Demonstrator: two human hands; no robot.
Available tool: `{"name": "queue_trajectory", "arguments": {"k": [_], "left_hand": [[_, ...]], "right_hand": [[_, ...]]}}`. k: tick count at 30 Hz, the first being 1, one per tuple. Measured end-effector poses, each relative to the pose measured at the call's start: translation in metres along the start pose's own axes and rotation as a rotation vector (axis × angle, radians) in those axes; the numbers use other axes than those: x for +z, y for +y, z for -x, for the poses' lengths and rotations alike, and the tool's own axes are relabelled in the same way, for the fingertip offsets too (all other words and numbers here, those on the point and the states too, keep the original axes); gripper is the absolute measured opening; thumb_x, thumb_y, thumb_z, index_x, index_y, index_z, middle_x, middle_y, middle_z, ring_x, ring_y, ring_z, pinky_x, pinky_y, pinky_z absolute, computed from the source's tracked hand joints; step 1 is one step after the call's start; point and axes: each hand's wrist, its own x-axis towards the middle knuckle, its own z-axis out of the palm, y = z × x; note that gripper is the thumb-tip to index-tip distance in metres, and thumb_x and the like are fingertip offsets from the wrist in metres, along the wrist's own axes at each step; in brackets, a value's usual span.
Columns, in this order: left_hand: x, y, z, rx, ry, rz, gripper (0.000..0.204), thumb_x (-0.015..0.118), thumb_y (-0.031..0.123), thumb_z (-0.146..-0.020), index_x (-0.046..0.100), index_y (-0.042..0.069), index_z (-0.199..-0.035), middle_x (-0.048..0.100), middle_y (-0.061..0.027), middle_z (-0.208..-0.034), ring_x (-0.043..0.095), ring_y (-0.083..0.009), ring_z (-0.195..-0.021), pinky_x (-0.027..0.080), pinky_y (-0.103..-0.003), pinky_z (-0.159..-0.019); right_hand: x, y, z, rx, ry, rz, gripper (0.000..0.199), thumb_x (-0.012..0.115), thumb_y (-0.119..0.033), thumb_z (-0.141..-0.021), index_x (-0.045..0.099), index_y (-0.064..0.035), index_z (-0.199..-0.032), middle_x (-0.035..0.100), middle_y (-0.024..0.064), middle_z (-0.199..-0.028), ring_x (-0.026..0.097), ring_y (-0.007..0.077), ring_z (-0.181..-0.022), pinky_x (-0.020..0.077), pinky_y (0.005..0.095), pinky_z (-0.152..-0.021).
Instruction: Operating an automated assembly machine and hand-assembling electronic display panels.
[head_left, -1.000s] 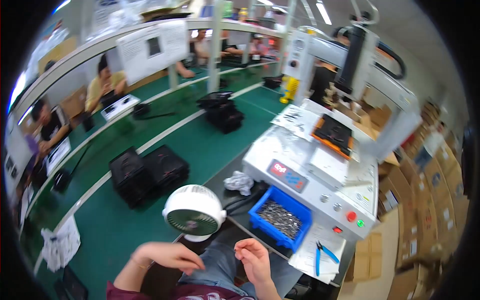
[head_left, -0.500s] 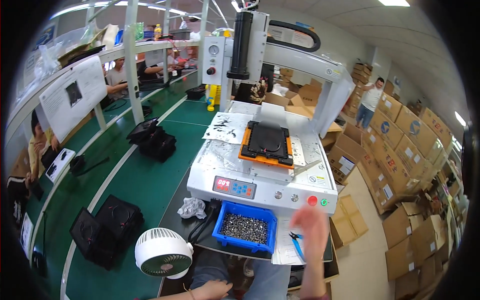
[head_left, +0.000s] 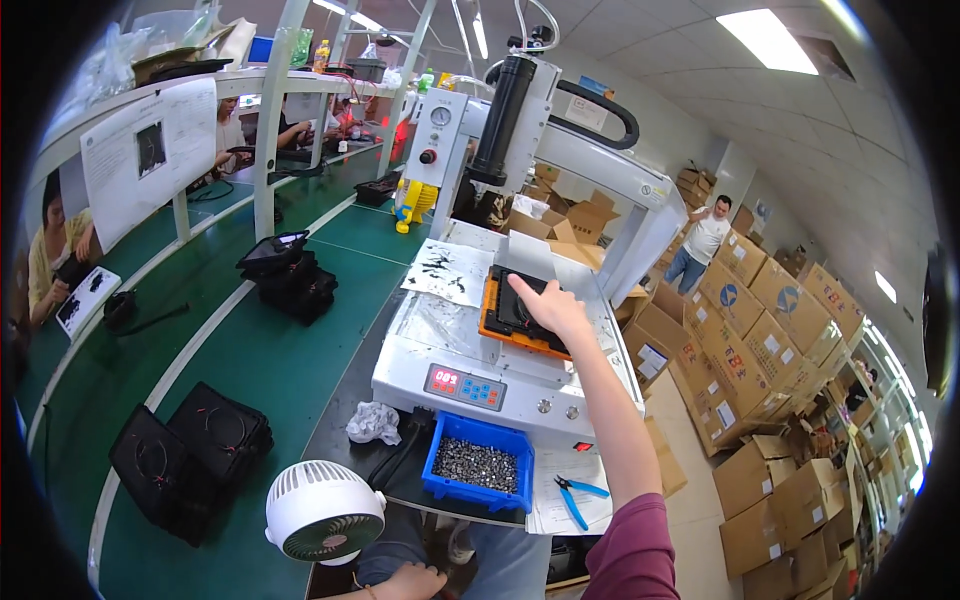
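My right hand [head_left: 548, 303] reaches over a black panel [head_left: 505, 300] seated in an orange fixture [head_left: 497, 325] on the bed of a white benchtop machine [head_left: 400, 350]. One digit stretches across the panel; the other fingers are partly hidden, and I see nothing lifted in them. My left hand [head_left: 414, 582] rests low by my lap, its fingers curled with nothing visible in them. In front of the machine stands a blue bin [head_left: 478, 493] of small metal parts [head_left: 474, 464]. Beside it, blue-handled nippers [head_left: 574, 510] lie spread on paper [head_left: 545, 510].
A white fan [head_left: 325, 510] and crumpled tissue [head_left: 373, 423] sit left of the bin. Stacked black panels [head_left: 215, 435] lie on the green bench [head_left: 320, 365]. The machine's black cylinder [head_left: 500, 120] hangs above its bed. Cartons [head_left: 760, 300] and a standing person [head_left: 703, 243] are at right.
My right hand has moved from above the nippers, up and left, to the black panel. My forearm now covers part of the machine's front right. The whole view has tilted and shifted slightly.
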Motion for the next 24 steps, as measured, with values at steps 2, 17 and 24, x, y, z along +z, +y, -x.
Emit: {"name": "queue_trajectory", "arguments": {"k": [2, 17, 24], "left_hand": [[-0.005, 0.004, 0.002, 0.019, 0.021, 0.015, 0.033, 0.061, 0.022, -0.082, 0.054, 0.006, -0.110, 0.062, -0.0151, -0.100, 0.063, -0.0365, -0.092, 0.051, -0.049, -0.073], [-0.208, 0.052, 0.102, 0.433, 1.011, 0.883, 0.017, 0.059, 0.004, -0.088, 0.059, 0.001, -0.105, 0.064, -0.0126, -0.090, 0.061, -0.0156, -0.079, 0.048, -0.026, -0.069], [-0.241, -0.025, 0.169, 0.550, 1.795, 1.766, 0.081, 0.021, 0.068, -0.092, 0.011, 0.011, -0.148, 0.042, -0.0099, -0.137, 0.043, -0.0244, -0.122, 0.032, -0.045, -0.103]], "right_hand": [[0.000, -0.018, -0.005, 0.089, -0.082, 0.094, 0.115, 0.041, -0.086, -0.068, 0.037, 0.0062, -0.137, 0.053, 0.0291, -0.125, 0.047, 0.0421, -0.120, 0.0384, 0.0441, -0.100], [-0.039, -0.110, 0.087, -0.394, 0.025, -0.099, 0.117, 0.061, -0.068, -0.065, 0.018, 0.0081, -0.142, 0.050, 0.0363, -0.120, 0.048, 0.0464, -0.115, 0.0383, 0.0455, -0.100], [0.002, -0.224, 0.223, -1.033, -0.230, -0.259, 0.111, 0.070, -0.057, -0.067, 0.018, 0.0023, -0.145, 0.045, 0.0343, -0.124, 0.045, 0.0445, -0.118, 0.0357, 0.0436, -0.102]]}}
